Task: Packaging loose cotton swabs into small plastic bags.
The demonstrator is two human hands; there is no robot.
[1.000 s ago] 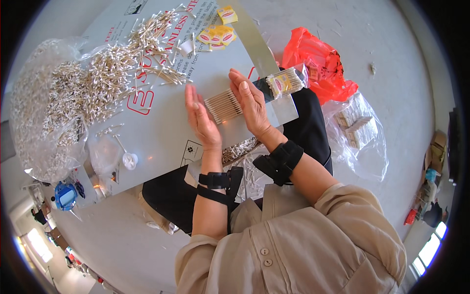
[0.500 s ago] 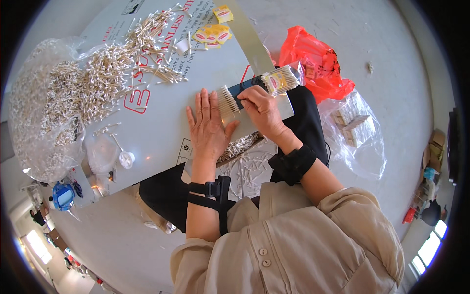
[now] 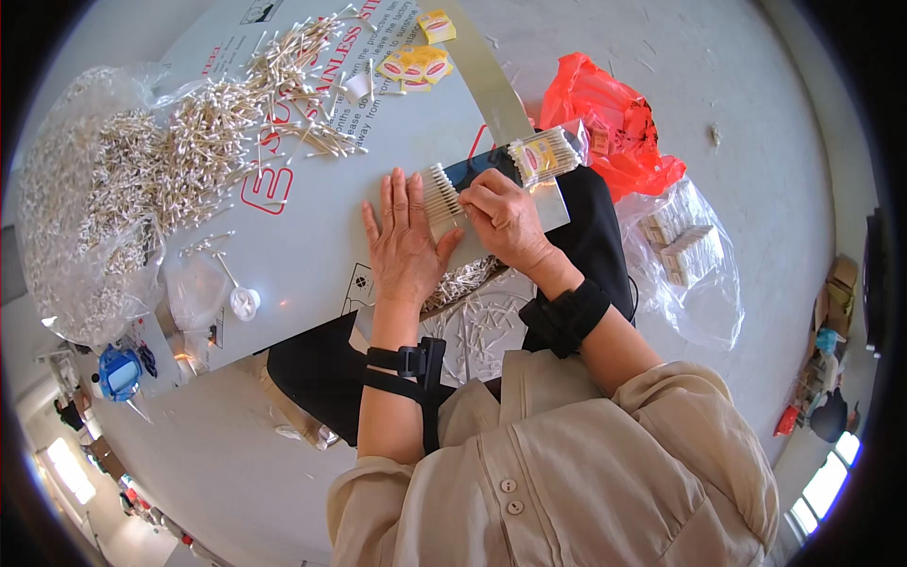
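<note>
Row of white-tipped cotton swabs with pale thin sticks [image 3: 440,197]: side by side on the grey, printed sheet tabletop [image 3: 316,236], between the two hands.
Left hand [image 3: 404,241]: palm down, fingers straight and released, just beside the row.
Right hand [image 3: 505,213]: fingers curled inward at the row's right end; whether they grasp a swab, I cannot tell.
Clear plastic swab pack with yellow label [image 3: 546,156]: just beyond the right hand.
Loose white swab heap [image 3: 213,132]: at the tabletop's upper left.
</note>
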